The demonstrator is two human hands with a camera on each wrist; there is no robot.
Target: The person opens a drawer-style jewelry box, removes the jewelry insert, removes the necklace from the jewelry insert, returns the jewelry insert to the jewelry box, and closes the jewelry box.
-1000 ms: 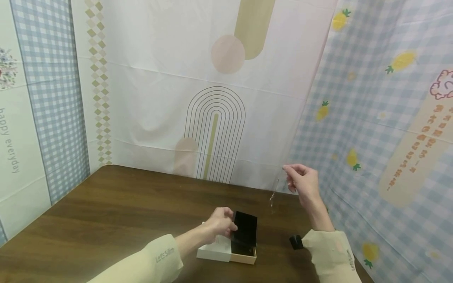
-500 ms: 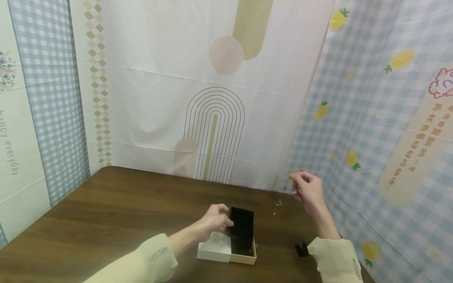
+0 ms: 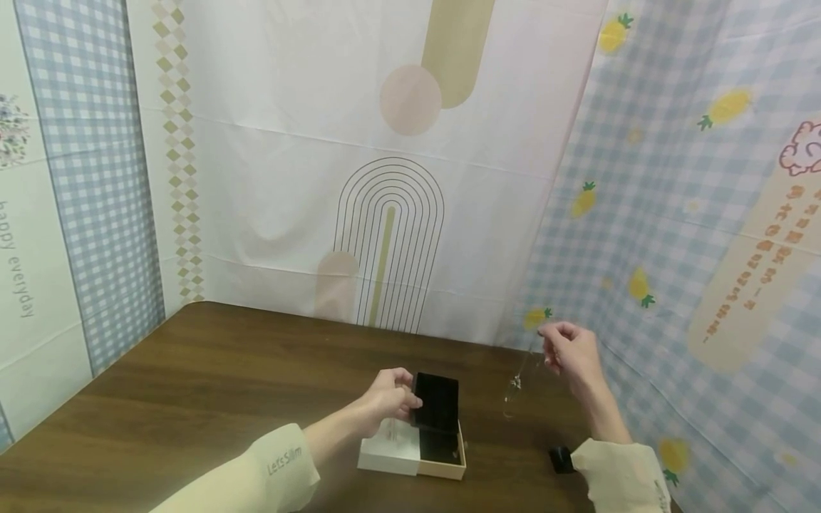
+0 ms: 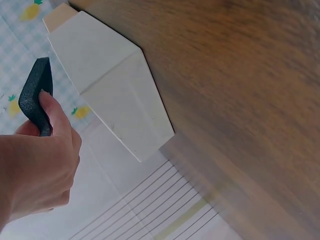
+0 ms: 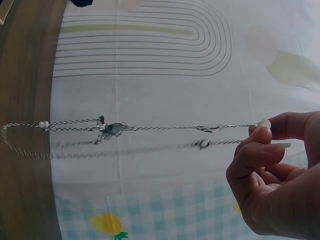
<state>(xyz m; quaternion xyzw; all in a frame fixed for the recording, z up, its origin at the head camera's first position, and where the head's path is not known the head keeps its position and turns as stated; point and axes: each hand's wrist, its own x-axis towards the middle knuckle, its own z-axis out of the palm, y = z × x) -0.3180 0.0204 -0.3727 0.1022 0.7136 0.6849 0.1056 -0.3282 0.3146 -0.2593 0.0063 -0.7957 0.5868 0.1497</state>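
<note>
Between thumb and fingertips my right hand (image 3: 571,356) pinches one end of a thin silver chain necklace (image 3: 516,383), which hangs down over the table. In the right wrist view, a dark leaf-like pendant (image 5: 114,130) and small beads show along the looped chain. My left hand (image 3: 388,399) grips the left edge of a black foam pad (image 3: 437,400), its thumb on the face. That pad stands tilted up over a shallow box. The box has a white sleeve (image 3: 391,459) slid partly off a tan-edged tray (image 3: 442,471) with a dark inside.
The brown wooden table (image 3: 256,377) carries the box near its front. Patterned cloth (image 3: 276,178) hangs behind the table, and a checked cloth with pineapples (image 3: 654,235) closes the right side. A small black block (image 3: 561,459) sits at the right cuff.
My right hand has moved right and down, lowering the necklace with it. The left hand has shifted slightly left and up with the pad, then stayed nearly still. The box has stayed put.
</note>
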